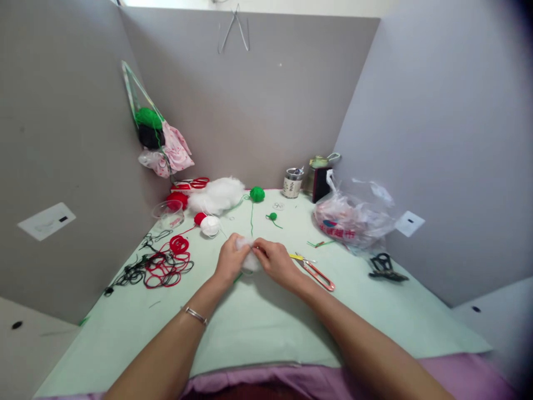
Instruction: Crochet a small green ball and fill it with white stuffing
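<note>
Between my two hands is a tuft of white stuffing (250,262), held just above the table. My left hand (230,258) grips it from the left with thumb and fingers closed. From the right, my right hand (275,260) pinches the tuft's upper edge, fingertips close to the left thumb. Part of the tuft is hidden by the fingers. A bit of green lies just under it. Right of my right hand are orange-handled thread snips (320,276) and a small yellow-handled tool (297,257). A larger pile of white stuffing (216,195) lies at the back.
Green yarn balls (257,194), a white yarn ball (210,226) and a clear plastic cup (170,215) stand farther back. Tangled red yarn (169,266) and black yarn (135,270) lie left. At right are a plastic bag (353,216) and a black claw clip (387,268). Partition walls enclose the table.
</note>
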Motion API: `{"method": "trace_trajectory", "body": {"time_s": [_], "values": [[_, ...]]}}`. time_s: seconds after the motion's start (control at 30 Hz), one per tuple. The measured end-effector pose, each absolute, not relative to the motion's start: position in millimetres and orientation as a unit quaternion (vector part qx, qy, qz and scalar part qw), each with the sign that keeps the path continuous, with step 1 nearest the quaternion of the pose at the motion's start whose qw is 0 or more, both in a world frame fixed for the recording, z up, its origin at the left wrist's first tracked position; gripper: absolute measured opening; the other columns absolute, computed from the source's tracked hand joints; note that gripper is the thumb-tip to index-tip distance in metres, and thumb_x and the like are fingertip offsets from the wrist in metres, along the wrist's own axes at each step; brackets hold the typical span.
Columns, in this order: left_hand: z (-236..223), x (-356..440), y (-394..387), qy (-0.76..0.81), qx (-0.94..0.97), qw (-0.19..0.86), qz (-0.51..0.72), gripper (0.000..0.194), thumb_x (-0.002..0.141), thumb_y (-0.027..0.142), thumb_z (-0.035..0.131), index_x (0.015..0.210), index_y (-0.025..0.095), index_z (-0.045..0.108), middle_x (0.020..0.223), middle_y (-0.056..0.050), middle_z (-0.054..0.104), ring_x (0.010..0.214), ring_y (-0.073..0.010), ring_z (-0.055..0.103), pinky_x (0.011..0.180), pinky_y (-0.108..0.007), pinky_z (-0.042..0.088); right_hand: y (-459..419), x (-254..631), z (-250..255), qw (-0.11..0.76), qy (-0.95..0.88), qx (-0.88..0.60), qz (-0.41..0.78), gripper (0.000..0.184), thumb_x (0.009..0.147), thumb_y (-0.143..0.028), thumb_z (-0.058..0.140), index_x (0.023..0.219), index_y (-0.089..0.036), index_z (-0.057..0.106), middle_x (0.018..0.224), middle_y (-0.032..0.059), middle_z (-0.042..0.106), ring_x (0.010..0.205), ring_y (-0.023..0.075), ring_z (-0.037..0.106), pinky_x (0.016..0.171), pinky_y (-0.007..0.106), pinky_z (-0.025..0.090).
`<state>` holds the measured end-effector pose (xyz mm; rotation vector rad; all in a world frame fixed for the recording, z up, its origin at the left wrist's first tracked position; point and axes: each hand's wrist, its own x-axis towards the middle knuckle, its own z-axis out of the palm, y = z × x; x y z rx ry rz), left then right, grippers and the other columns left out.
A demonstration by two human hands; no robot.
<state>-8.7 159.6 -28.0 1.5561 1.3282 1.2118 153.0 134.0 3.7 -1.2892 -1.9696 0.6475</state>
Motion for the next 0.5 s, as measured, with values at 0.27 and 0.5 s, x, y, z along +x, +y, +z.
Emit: {"method": "trace_trajectory", "body": {"time_s": [0.27, 0.5], "values": [[-16.9, 1.8, 147.4, 0.482, 0.561, 0.342, 0.579, 0.021, 0.072, 0.014, 0.066, 0.086, 0.024, 0.055, 0.094, -0.002, 0.058, 0.099, -0.0238, 0.056, 0.096, -0.034, 0.043, 145.8, 143.7, -2.9, 0.397, -0.690, -0.502, 0.337, 0.030, 0.094, -0.039, 0.054, 0.071, -0.020, 0.057, 0.057, -0.0047, 0.047, 0.055, 0.0127, 0.043, 0.055, 0.024, 0.035], [-5.0, 0.0, 141.4, 0.417, 0.511, 0.518, 0.545, 0.021, 0.074, 0.032, 0.077, 0.088, 0.021, 0.065, 0.091, -0.002, 0.067, 0.088, -0.0205, 0.059, 0.079, -0.028, 0.046, 155.9, 154.9, -6.8, 0.431, -0.651, -0.512, 0.357, 0.023, 0.082, -0.039, 0.060, 0.069, -0.021, 0.056, 0.051, -0.0086, 0.036, 0.049, 0.0102, 0.031, 0.049, 0.024, 0.024]]}}
